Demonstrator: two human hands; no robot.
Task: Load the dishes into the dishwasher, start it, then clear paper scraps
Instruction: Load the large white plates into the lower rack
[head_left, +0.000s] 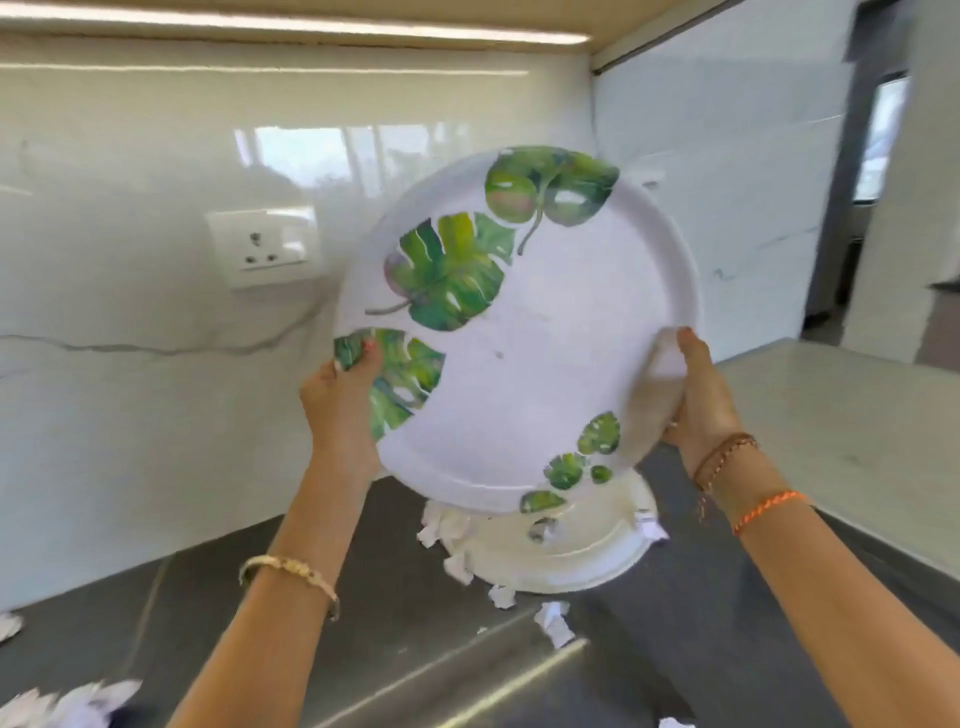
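A large white plate with green leaf prints is tilted up in the air in front of me, its face toward the camera. My left hand grips its lower left rim, thumb on a leaf print. My right hand grips the right rim. Below it a second white plate lies flat on the dark counter. Crumpled white paper scraps lie around that plate, more paper scraps at the bottom left. No dishwasher is in view.
A glossy white backsplash with a wall socket stands behind. A pale countertop runs along the right. A metal edge, perhaps a sink rim, crosses the bottom. A doorway opens at the far right.
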